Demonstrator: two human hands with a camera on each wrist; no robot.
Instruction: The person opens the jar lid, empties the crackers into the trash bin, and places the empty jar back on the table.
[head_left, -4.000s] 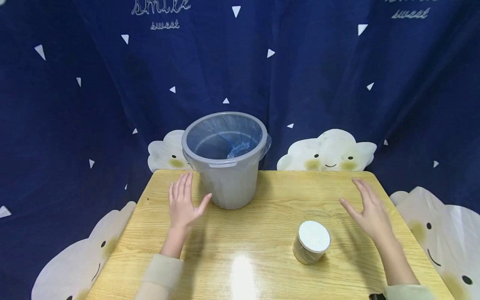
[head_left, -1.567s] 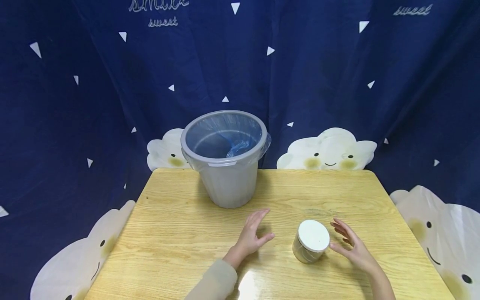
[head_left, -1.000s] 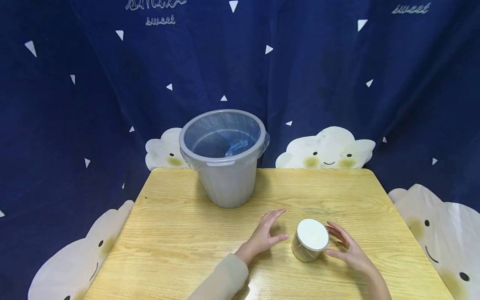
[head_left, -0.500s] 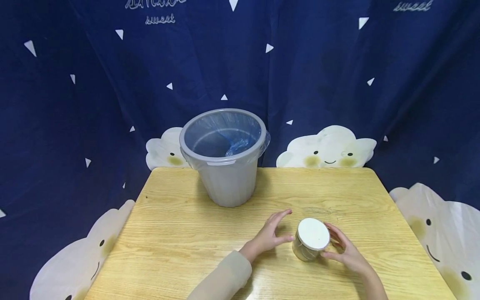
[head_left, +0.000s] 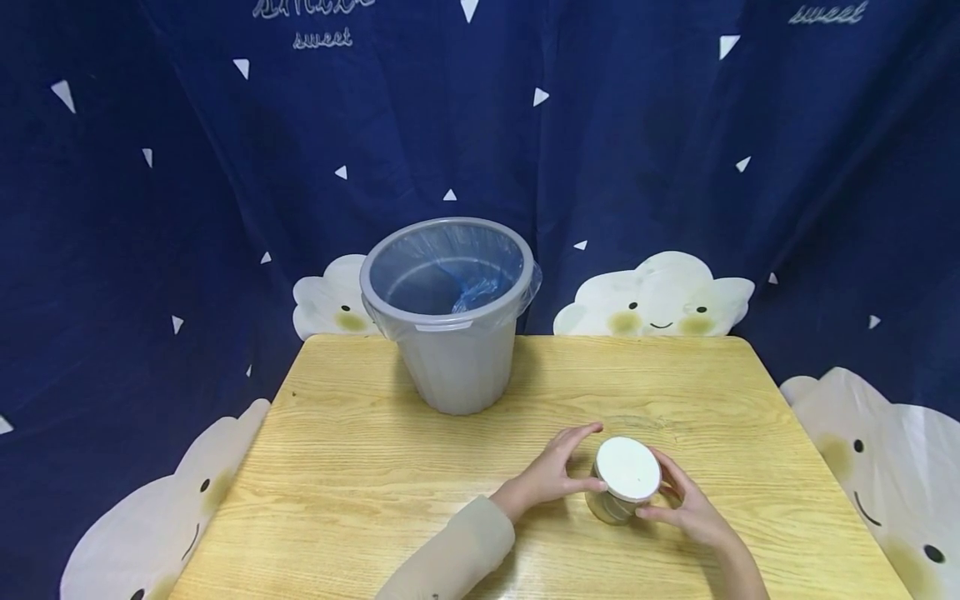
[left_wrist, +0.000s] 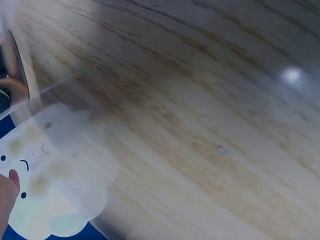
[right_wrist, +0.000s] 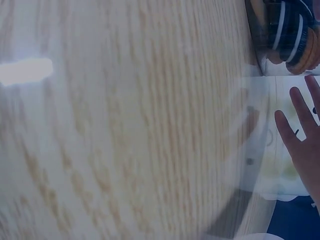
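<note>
A clear jar [head_left: 613,508] with a white lid [head_left: 628,468] stands upright on the table. In the right wrist view, dark, white-striped and brown things show inside the jar [right_wrist: 285,37]. My left hand [head_left: 551,475] is at its left side, the thumb overlapping the lid's edge and the fingers spread behind. My right hand [head_left: 693,508] lies close around the right side, thumb in front, fingertips by the lid. Several straight, spread fingers of my right hand [right_wrist: 305,135] show beside the jar in the right wrist view. Firm contact cannot be judged.
A grey bin [head_left: 457,358] with a clear bag liner and bluish plastic inside stands at the table's back left. The wooden table [head_left: 360,467] has rounded far corners. Behind it hangs a dark blue curtain [head_left: 637,167] with clouds and white triangles.
Both hands came in from wide apart to either side of the jar. During the last half second the left hand moved right until its thumb overlapped the lid. The jar stayed in place.
</note>
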